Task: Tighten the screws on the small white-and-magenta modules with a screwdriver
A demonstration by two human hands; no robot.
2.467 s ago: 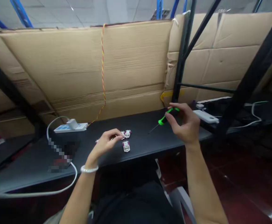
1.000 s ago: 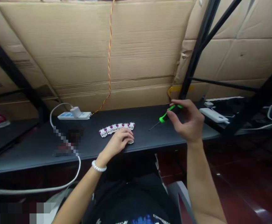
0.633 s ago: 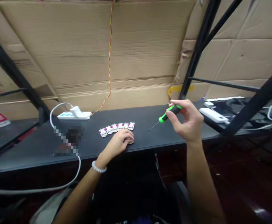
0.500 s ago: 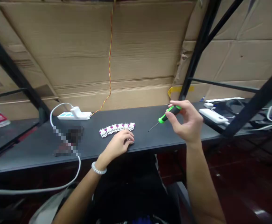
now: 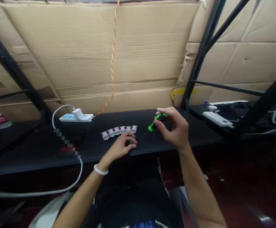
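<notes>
My right hand (image 5: 174, 126) is closed round a small screwdriver (image 5: 155, 122) with a green and black handle, its thin tip pointing down-left toward my left hand. My left hand (image 5: 121, 146) rests on the black tabletop (image 5: 199, 133) with its fingers curled over a small white part that is almost hidden beneath them. Just behind its fingertips, several small white and pink parts (image 5: 119, 131) lie side by side in a row. A bead bracelet (image 5: 100, 171) circles my left wrist.
A white power strip (image 5: 75, 117) with a plugged-in charger and white cable lies at the back left. Cardboard sheets (image 5: 140, 53) wall off the back. Black frame bars (image 5: 199, 53) rise at right, beside a white power bank (image 5: 217, 119) and cables.
My right hand has carried the screwdriver left and down, bringing its tip close to my left hand. The left hand stays on the small part near the table's front edge.
</notes>
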